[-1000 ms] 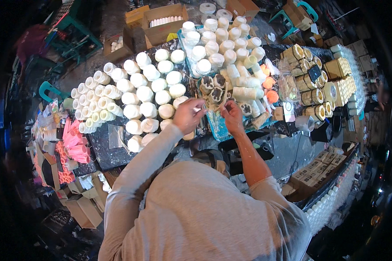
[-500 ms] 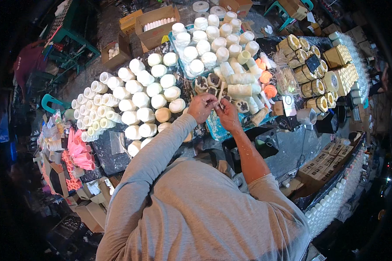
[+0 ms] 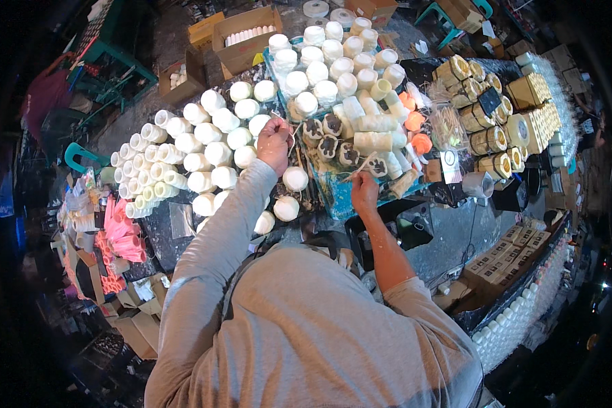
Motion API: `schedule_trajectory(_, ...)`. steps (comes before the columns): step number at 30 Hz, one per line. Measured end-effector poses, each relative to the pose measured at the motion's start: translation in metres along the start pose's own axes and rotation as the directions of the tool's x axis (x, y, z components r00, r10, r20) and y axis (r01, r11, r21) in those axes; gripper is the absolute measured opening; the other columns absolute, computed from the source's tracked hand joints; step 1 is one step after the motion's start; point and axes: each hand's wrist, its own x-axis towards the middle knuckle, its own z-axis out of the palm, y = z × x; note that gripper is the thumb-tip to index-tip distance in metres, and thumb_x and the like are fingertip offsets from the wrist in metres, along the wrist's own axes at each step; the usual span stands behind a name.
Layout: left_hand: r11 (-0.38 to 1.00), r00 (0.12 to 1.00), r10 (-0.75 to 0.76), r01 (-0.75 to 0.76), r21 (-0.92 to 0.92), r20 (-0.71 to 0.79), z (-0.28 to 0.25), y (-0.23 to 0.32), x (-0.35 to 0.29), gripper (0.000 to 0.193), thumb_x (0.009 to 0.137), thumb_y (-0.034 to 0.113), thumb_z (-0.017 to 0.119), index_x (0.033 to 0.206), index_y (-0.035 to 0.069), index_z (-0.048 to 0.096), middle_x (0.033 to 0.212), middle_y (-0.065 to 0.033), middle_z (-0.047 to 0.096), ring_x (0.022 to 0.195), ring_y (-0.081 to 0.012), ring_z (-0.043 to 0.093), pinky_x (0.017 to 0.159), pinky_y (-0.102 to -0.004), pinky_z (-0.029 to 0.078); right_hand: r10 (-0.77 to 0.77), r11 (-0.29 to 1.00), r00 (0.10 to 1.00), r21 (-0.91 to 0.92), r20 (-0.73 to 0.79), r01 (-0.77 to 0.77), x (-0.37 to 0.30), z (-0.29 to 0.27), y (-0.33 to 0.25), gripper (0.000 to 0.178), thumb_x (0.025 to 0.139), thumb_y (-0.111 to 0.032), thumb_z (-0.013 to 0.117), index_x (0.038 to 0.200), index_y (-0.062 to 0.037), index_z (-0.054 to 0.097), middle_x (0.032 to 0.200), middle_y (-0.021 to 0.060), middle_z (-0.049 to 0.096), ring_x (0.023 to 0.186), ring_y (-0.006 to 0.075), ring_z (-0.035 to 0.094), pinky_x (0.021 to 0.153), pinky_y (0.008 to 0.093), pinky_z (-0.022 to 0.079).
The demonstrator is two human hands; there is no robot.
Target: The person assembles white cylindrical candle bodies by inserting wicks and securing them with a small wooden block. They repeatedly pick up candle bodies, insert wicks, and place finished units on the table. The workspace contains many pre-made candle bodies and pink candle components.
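Observation:
My left hand [image 3: 275, 146] is over the right edge of a group of white, round-topped wax-like pieces [image 3: 218, 154]. Its fingers are pinched, but what they hold is too small to make out. My right hand [image 3: 365, 193] is closed at the front of a blue tray [image 3: 338, 198], with a thin pale strip [image 3: 351, 176] at its fingertips. Just beyond it stand several pale pieces with dark, flower-like ends [image 3: 328, 146]. Pale wax-like cylinders [image 3: 374, 141] lie stacked beside them.
More white pieces [image 3: 316, 71] fill the tray's far part. Orange pieces [image 3: 421, 143] and yellowish, hollow-ended pieces [image 3: 489, 139] lie to the right. Pale tubes [image 3: 155, 134] and pink sheets [image 3: 126, 231] are at the left. Cardboard boxes [image 3: 241, 51] stand behind the table.
My hands, together over the tray before, have parted. The left moved left to the white pieces; the right dropped slightly nearer me. White pieces my left arm covered now show.

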Motion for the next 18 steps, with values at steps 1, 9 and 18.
schedule_trajectory(1, 1.0, 1.0, -0.018, 0.018, 0.001, 0.01, -0.001, 0.004, -0.003, 0.005, 0.106, 0.011, 0.057, 0.101, 0.012, 0.057, 0.086, -0.0006, 0.059, 0.073, -0.0123, 0.052, 0.07, -0.0291, 0.044, -0.03, 0.996, 0.998, -0.088, 0.048, 0.035, -0.003, -0.005, 0.003, 0.02, 0.098, -0.02, 0.068, 0.093, 0.0001, 0.068, 0.084, 0.0226, 0.07, 0.082, 0.0451, 0.068, 0.073, 0.0498, 0.052)
schedule_trajectory(9, 0.997, 0.995, -0.027, 0.019, 0.077, 0.096, 0.003, -0.007, -0.048, 0.012, 0.105, 0.012, 0.058, 0.094, 0.009, 0.06, 0.088, -0.0001, 0.063, 0.075, -0.011, 0.053, 0.069, -0.0265, 0.044, 0.034, 0.849, 0.959, 0.498, 0.281, -0.176, -0.013, -0.002, -0.08, 0.03, 0.097, -0.032, 0.073, 0.102, -0.0015, 0.073, 0.087, 0.008, 0.072, 0.079, 0.022, 0.068, 0.072, 0.0373, 0.053)
schedule_trajectory(18, 0.994, 0.986, 0.044, -0.06, -0.094, -0.158, -0.021, -0.066, -0.06, 0.003, 0.104, 0.005, 0.057, 0.101, 0.007, 0.057, 0.081, -0.0004, 0.056, 0.067, -0.0104, 0.05, 0.063, -0.0274, 0.044, 0.329, 0.007, 0.851, 0.9, 0.41, -0.437, -0.025, 0.045, -0.078, 0.012, 0.103, -0.014, 0.065, 0.106, -0.0031, 0.065, 0.085, 0.0019, 0.061, 0.072, 0.0121, 0.053, 0.064, 0.0289, 0.046)
